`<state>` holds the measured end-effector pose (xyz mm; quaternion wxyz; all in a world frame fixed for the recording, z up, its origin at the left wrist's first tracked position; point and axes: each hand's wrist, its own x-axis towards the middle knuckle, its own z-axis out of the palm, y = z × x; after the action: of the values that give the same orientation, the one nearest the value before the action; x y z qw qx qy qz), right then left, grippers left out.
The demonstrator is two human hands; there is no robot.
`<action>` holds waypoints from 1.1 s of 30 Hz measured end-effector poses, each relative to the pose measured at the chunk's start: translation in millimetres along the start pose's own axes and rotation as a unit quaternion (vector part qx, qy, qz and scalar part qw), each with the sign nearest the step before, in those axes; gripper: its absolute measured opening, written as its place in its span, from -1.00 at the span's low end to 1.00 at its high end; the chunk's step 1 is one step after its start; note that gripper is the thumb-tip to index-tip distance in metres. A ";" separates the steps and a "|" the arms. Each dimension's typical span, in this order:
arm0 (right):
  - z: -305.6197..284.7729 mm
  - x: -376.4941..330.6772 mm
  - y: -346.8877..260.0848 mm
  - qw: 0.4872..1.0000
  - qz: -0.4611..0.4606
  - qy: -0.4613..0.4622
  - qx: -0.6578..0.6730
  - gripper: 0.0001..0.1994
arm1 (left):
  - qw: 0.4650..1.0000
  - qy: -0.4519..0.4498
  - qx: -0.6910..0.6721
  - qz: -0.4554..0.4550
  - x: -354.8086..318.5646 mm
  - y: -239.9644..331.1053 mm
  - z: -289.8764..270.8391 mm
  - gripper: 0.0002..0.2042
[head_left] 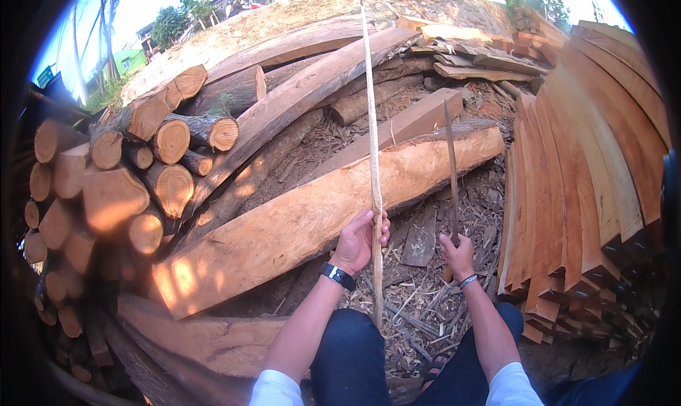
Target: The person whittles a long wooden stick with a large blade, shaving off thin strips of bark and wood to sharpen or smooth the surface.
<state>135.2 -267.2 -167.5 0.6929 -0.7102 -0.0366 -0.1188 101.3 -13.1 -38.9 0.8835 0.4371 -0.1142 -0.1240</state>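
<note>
My left hand [357,243] is wrapped round a long, thin wooden stick [374,136], pale and partly stripped. The stick stands nearly upright, its top reaching toward the far bank and its lower end between my knees. In my right hand [459,257] is a machete [452,165], held by its handle with the dark, narrow blade pointing up. The blade is apart from the stick, to its right. Behind both hands a thick sawn slab [284,239] lies slantwise, bark on its lower edge.
Stacked round logs [174,186] fill the left side. A tall pile of sawn planks [567,186] rises at the right. Long beams [305,87] and scrap boards [489,69] lie farther back. Wood chips and sticks [418,314] cover the ground by my feet.
</note>
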 end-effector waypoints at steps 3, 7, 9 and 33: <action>1.7 -0.3 -1.3 1.000 -0.010 0.002 -0.009 -0.58 | 1.000 -0.003 0.010 -0.002 0.1 0.9 0.3 -0.70; 1.8 0.4 1.1 0.999 -0.023 0.013 -0.033 -0.59 | 1.000 0.003 0.021 -0.005 0.8 -0.1 1.6 -0.69; 2.6 4.0 8.7 0.997 -0.053 0.025 -0.048 -0.59 | 1.000 0.015 0.018 -0.007 2.2 -1.0 2.3 -0.69; 5.1 -1.2 2.0 0.994 -0.041 0.007 -0.102 -0.54 | 0.999 0.045 0.013 0.019 2.5 -4.1 -5.1 -0.73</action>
<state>135.1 -262.0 -169.8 0.6116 -0.7742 -0.0483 -0.1556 104.7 -12.5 -45.0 0.8841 0.4514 -0.0848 -0.0859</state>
